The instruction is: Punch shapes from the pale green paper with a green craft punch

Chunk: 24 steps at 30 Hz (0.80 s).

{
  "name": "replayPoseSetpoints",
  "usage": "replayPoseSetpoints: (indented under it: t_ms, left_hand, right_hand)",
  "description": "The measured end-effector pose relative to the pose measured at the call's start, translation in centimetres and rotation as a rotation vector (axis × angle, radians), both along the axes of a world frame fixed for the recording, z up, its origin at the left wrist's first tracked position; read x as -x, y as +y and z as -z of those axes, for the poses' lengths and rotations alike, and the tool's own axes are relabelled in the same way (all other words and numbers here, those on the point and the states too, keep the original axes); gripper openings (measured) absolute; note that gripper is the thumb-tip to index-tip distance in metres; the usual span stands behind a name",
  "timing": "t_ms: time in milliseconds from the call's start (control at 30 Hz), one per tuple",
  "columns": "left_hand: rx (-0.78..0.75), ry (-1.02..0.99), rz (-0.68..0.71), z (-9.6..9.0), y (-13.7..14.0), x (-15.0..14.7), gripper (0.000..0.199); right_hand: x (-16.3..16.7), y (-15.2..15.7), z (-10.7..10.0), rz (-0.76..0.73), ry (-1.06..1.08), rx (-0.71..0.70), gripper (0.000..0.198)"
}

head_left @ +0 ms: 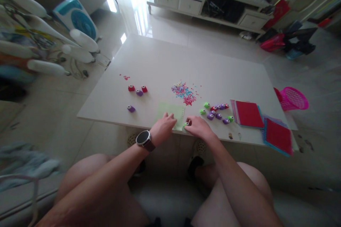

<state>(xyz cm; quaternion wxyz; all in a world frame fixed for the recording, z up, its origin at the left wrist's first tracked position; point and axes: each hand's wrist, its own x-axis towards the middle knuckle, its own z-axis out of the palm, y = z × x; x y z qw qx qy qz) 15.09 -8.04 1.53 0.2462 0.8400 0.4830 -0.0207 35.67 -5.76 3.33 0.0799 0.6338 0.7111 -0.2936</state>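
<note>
A pale green paper sheet point(170, 110) lies at the near edge of the white table point(165, 64). My left hand point(163, 127), with a watch on its wrist, rests flat on the sheet's near left part. Just to the right, my right hand point(198, 126) is closed around a small green paper punch point(185, 124) at the sheet's near right corner. Beyond the sheet lies a heap of pink, blue and purple confetti point(185, 93).
Several small punches, green, purple and red point(217, 111), cluster right of the sheet; two red and two purple ones point(137, 91) sit to the left. Stacks of red and coloured sheets point(249, 114) lie at the right edge. A pink basket point(293, 98) stands beside the table.
</note>
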Motion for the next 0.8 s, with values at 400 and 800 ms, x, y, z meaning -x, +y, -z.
replayPoseSetpoints:
  t_ms: [400, 800]
  left_hand:
    - [-0.011, -0.061, 0.03, 0.9, 0.5, 0.5, 0.019]
    - [0.025, -0.027, 0.013, -0.4, 0.2, 0.2, 0.019]
  right_hand:
    - [-0.1, 0.2, 0.6, 0.018, 0.082, 0.078, 0.017]
    - [0.4, -0.3, 0.6, -0.059, 0.199, 0.047, 0.017]
